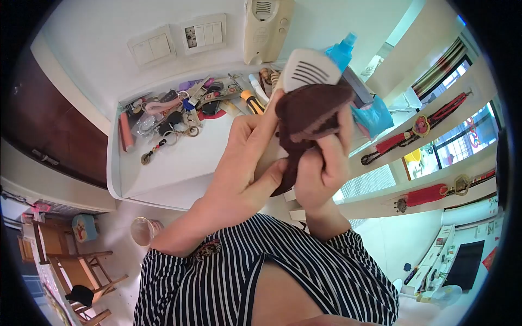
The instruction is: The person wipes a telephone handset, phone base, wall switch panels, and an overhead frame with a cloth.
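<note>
A white intercom handset (311,69) with dark slots at its end is held up in front of me. A dark brown cloth (312,108) is draped over its body and hangs down between my hands. My left hand (242,155) is closed around the handset from the left, index finger stretched along its side and thumb against the cloth. My right hand (323,165) is closed on the cloth, with its fingers bunched in the folds. The handset's lower part is mostly hidden by cloth and fingers.
Behind stands a white shelf (157,187) with several keys (187,103), a yellow-handled screwdriver (252,101) and a blue spray bottle (342,51). The intercom base (266,32) and switch panels (204,33) are on the wall. Braided red hangings (421,126) are at right.
</note>
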Demonstrator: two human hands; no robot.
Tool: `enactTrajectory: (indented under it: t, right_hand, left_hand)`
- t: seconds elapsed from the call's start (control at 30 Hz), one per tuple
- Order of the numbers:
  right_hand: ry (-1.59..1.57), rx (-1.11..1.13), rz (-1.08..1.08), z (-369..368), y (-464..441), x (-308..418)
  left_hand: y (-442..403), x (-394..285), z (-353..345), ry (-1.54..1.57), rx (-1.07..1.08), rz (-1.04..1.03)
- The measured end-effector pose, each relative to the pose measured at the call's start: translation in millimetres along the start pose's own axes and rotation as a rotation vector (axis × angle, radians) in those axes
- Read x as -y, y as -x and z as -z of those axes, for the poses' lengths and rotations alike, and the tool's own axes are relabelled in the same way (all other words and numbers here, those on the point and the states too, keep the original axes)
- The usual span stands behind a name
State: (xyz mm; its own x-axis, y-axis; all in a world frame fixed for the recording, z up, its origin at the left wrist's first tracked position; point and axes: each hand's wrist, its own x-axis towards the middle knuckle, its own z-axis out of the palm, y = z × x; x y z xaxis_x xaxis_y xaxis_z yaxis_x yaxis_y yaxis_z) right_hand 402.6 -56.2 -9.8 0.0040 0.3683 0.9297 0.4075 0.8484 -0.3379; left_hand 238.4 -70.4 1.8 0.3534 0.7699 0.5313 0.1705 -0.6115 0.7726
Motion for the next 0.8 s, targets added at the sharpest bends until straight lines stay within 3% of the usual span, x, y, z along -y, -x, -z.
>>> enactTrajectory:
  t: [0.13,0.2,0.3,0.4,0.5,0.67,0.73,0.8]
  right_hand:
    - [-0.094,0.016,-0.093,-4.2,4.9,7.6]
    - [-0.119,0.119,-0.087,-8.7,17.5,12.7]
    - [-0.255,0.236,-0.048,-13.2,38.7,13.9]
    - [-0.18,0.288,0.057,-15.2,33.0,5.6]
    - [-0.097,0.214,0.005,-11.1,7.4,-2.8]
    - [-0.093,0.105,-0.175,-20.7,-10.5,-7.6]
    - [-0.031,0.223,-0.071,-21.0,-9.9,-13.4]
    - [-0.009,0.294,-0.012,-17.9,-5.5,-6.1]
  left_hand:
    - [-6.0,-4.5,-2.7,0.131,-0.074,-0.112]
    - [-13.6,-12.7,-7.5,0.924,-0.289,-0.019]
    - [-20.1,-7.7,4.9,0.922,-0.35,0.049]
    - [-20.8,8.7,6.2,0.787,-0.361,0.104]
    - [-18.6,8.3,-4.6,0.981,-0.263,0.101]
    - [-21.5,0.4,-15.9,1.058,-0.355,0.046]
    - [-22.1,7.5,-7.9,1.008,-0.303,0.014]
    - [-23.9,7.0,-5.1,1.093,-0.439,0.088]
